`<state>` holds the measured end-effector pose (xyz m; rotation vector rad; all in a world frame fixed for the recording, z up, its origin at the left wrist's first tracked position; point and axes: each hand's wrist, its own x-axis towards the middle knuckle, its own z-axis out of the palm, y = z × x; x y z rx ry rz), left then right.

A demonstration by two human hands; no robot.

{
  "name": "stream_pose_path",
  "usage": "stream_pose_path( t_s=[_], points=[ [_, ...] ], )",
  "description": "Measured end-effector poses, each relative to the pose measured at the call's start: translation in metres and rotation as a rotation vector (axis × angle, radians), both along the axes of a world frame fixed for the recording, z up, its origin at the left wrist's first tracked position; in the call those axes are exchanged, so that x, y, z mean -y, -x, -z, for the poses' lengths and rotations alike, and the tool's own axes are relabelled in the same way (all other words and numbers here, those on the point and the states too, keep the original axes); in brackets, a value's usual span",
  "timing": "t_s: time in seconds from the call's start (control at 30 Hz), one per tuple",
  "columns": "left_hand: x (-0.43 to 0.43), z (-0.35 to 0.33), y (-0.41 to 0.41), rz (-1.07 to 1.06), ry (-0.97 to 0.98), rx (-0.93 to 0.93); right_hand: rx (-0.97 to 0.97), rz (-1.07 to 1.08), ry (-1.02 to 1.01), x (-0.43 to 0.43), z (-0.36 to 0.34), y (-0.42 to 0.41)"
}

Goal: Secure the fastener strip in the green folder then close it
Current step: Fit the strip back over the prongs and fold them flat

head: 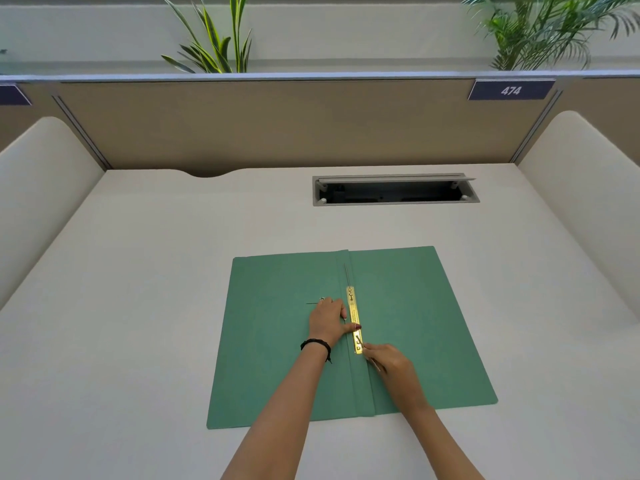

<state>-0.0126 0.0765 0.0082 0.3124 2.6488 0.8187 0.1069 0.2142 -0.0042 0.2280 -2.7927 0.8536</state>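
A green folder [415,323] lies open and flat on the white desk. Along its centre fold runs a gold fastener strip [354,313]. A thin metal prong [346,273] sticks out flat beyond the strip's far end. My left hand [327,320] rests on the folder's left leaf, its thumb pressing the strip's middle. My right hand [389,367] pinches the near metal prong at the strip's near end. The prong slants out under my fingers.
A white desk [156,289] has an open grey cable tray [394,190] at the back right. Padded side panels rise at left [41,188] and right [585,188]. A beige partition [294,123] with a "474" label stands behind.
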Motion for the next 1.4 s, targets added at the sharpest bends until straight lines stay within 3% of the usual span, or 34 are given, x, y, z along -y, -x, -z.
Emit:
stream_pose_path(
  t_s=[0.43, 1.03, 1.4],
  points=[
    [0.003, -0.001, 0.003, 0.093, 0.063, 0.014, -0.068, -0.058, -0.145, 0.008, -0.007, 0.001],
    [0.005, -0.001, -0.006, 0.116, 0.073, -0.029, 0.106, 0.055, 0.081, 0.006, -0.006, 0.008],
    [0.006, -0.002, -0.007, 0.128, 0.058, -0.032, 0.183, 0.106, 0.057, -0.003, -0.013, 0.015]
  ],
)
